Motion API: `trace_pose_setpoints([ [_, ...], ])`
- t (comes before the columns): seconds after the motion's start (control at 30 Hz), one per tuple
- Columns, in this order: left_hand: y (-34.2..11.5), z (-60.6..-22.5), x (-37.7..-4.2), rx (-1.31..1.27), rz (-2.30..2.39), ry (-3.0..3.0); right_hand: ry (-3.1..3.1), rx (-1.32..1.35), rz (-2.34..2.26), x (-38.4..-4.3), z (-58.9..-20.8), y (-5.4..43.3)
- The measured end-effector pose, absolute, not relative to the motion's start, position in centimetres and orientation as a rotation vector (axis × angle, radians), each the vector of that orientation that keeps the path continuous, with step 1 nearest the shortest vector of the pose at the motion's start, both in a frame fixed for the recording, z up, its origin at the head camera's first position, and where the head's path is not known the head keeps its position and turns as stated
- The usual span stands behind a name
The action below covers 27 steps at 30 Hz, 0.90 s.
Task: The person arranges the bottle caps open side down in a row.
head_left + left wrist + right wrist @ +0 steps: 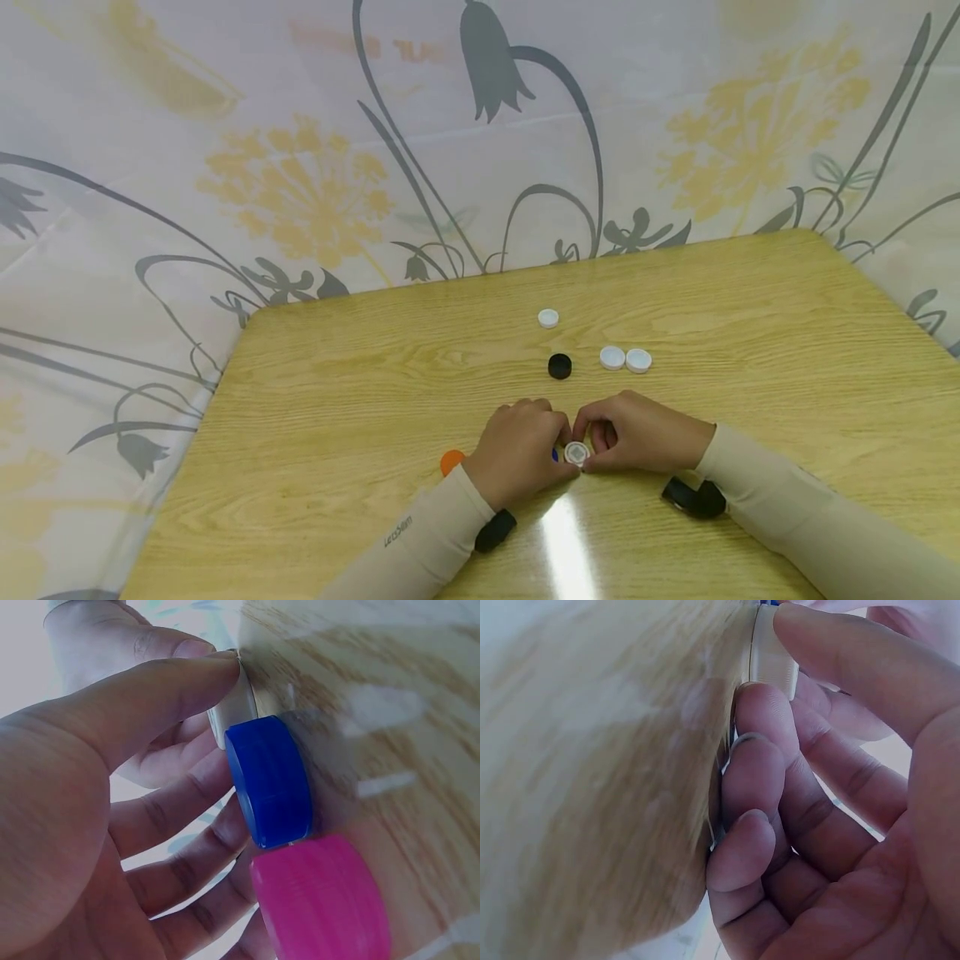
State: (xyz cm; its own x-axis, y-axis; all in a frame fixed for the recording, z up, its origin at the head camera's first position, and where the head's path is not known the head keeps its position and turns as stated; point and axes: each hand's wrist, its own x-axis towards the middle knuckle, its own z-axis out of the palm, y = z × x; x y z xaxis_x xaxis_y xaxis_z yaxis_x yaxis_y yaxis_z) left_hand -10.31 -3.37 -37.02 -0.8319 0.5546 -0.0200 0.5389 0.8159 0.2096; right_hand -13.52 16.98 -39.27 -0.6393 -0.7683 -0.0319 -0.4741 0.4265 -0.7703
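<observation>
A white bottle cap [577,453] with a patterned top lies on the table between my two hands. My left hand [525,446] holds it from the left with thumb and index finger. From the other side, my right hand [648,433] pinches its edge, the remaining fingers curled low by the wood. Right beside the white cap is a blue cap [270,784], mostly covered by my left hand in the head view. A pink cap [322,900] follows it in a row under the left palm, hidden from the head view. An orange cap [452,462] shows past the left wrist.
Beyond the hands, a black cap [559,366] lies on the wooden table [360,375]. Two white caps [625,359] sit side by side to its right, and another white cap [548,318] is farther back. A flower-printed curtain [450,167] hangs behind the table's far edge.
</observation>
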Motion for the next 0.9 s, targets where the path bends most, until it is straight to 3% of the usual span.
trace_pose_setpoints([
  [0.43, -4.3, -36.5, -10.6, 0.897, 0.37, 2.863, 2.236, -1.057, -1.085, -14.3, -38.9, 17.5],
  [0.9, -3.5, -35.7, -13.3, 0.59, 0.454, 3.052, 2.758, -0.828, -1.052, -17.2, -37.9, 16.4],
])
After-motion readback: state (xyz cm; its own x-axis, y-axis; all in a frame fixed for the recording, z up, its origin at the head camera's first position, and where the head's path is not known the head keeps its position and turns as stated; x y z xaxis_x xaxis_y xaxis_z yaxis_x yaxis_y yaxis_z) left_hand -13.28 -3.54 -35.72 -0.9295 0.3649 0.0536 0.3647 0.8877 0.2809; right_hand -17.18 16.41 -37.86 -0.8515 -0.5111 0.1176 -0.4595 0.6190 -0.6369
